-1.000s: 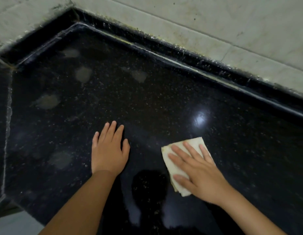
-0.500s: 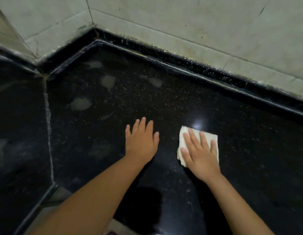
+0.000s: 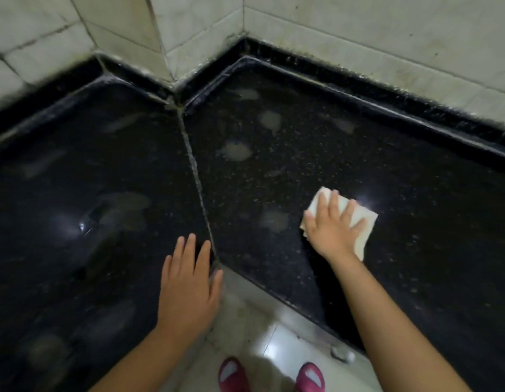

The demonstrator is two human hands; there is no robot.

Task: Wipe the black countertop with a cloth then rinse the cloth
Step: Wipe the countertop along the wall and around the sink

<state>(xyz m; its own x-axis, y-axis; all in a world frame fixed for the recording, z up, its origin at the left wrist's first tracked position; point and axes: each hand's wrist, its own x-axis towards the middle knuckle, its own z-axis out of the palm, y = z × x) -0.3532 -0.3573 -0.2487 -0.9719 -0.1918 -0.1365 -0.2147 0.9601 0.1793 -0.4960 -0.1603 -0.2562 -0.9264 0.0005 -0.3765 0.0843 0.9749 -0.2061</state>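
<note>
Folded white cloth [image 3: 358, 222]: flat on speckled black stone surface [image 3: 274, 179], under right hand [image 3: 332, 232], fingers spread. Left hand [image 3: 187, 287]: flat, empty.

countertop [image 3: 358, 171] open; tiled walls [image 3: 358, 38] bound it.

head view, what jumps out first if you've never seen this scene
The white cloth stands out most, pressed flat under the right hand on the right slab of the black countertop. The left hand rests flat beside the pale seam joining the two slabs. Cloudy grey smudges dot the surface toward the tiled corner, and red shoes show at the bottom.
</note>
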